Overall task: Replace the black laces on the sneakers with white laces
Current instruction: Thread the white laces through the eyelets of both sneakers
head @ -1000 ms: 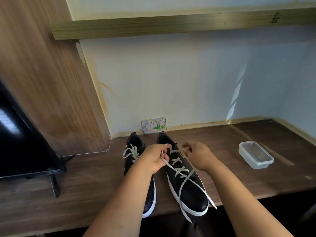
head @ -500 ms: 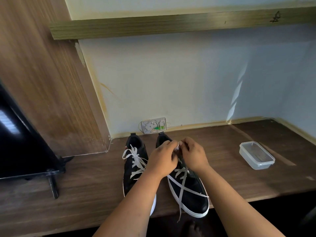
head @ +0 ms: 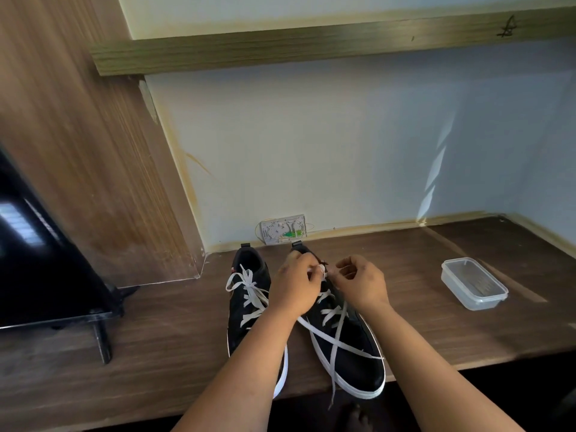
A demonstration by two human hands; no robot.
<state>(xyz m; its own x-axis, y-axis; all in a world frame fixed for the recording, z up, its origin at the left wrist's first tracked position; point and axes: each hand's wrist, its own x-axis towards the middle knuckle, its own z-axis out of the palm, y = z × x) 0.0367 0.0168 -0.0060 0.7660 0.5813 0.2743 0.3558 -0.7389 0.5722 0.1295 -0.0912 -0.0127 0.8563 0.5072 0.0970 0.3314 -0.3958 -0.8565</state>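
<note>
At far left we see a dark screen (head: 37,260) on its stand, resting on the wooden counter (head: 174,344). Next comes the left sneaker (head: 246,310), black, its white lace (head: 249,294) already crossed and tied. Our left hand (head: 294,286) hovers over the top eyelets of the right sneaker (head: 352,347), its grip pinching the white lace (head: 335,344) of that shoe; two loose ends cross over the toe, one hanging past the counter edge. Our right hand (head: 361,283), just beside the left, curls its fingers round the same lace. Both sneakers stand side by side, heels towards the wall. Well apart to the right lies a clear lidded container (head: 473,283).
</note>
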